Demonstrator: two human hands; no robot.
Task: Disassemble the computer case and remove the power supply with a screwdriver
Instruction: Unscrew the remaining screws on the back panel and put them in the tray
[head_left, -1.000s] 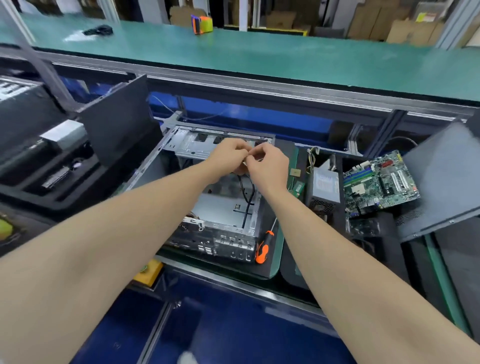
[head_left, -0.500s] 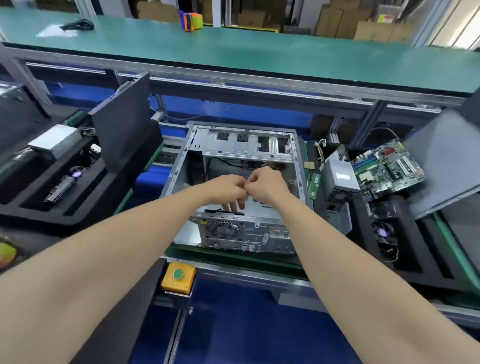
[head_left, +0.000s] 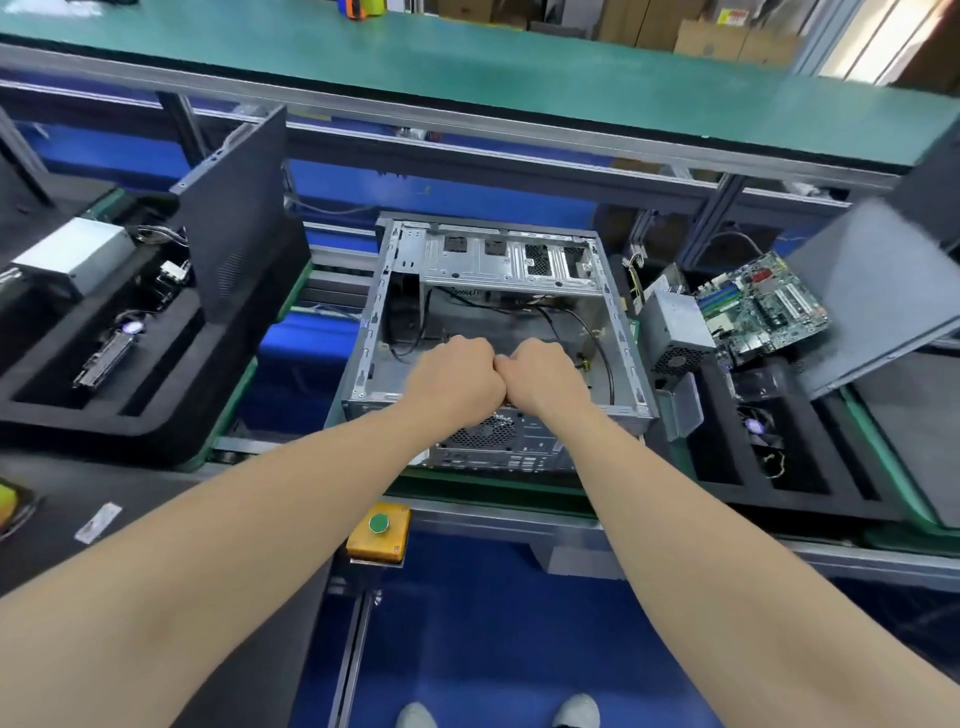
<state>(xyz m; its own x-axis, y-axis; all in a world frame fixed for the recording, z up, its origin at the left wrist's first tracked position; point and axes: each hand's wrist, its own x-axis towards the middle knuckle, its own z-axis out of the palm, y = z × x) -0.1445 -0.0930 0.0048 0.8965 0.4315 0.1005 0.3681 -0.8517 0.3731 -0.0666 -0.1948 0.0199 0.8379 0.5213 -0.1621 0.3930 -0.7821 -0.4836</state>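
The person is holding both hands over the open computer case, which is lying on its side on the green conveyor belt with its rear ports facing the person. The left hand and the right hand are meeting knuckle to knuckle above the case's near edge. Both are clenching with the fingers curled under, and I cannot tell whether they are pinching anything, since the palms are hiding it. A black cable is looping inside the case just beyond the right hand. The power supply is sitting outside the case, just beside its right wall, in a black foam tray and against a green motherboard. A yellow button box is hanging below the belt, near the person.
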